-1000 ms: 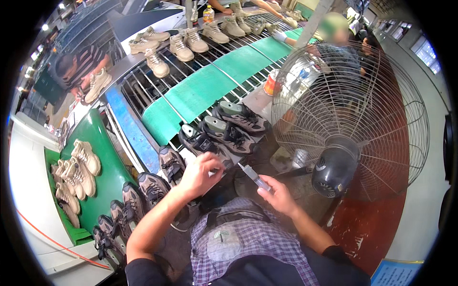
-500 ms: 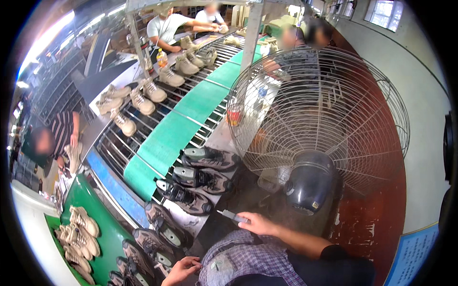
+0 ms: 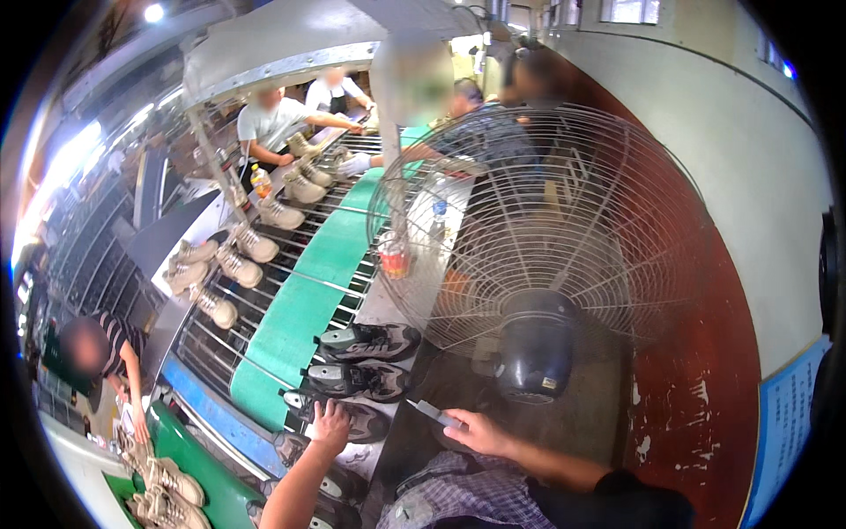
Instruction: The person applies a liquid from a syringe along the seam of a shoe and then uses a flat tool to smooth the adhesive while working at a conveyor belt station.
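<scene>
My left hand (image 3: 330, 428) lies over the third dark grey-and-black shoe (image 3: 366, 423) in a row along the bench edge, its fingers slightly apart on the shoe's upper. A grip on the shoe does not show. Closed in my right hand (image 3: 480, 433) is a slim grey tool with a thin pointed tip (image 3: 435, 413), held over my lap and aimed left toward the shoes. Two similar shoes, one in the middle (image 3: 357, 380) and one farthest (image 3: 368, 342), stand just beyond. More dark shoes lie partly hidden under my left forearm.
A large wire-caged fan (image 3: 538, 344) stands ahead on the right. Left of the shoes runs a green conveyor belt (image 3: 286, 309) between metal rollers, with beige boots (image 3: 238, 264) beyond. A red cup (image 3: 393, 257) and a bottle (image 3: 438, 216) sit on the bench. Several people work nearby.
My left hand has moved from beside my lap up and forward onto a dark shoe. The right hand still holds the grey tool. The view has shifted.
</scene>
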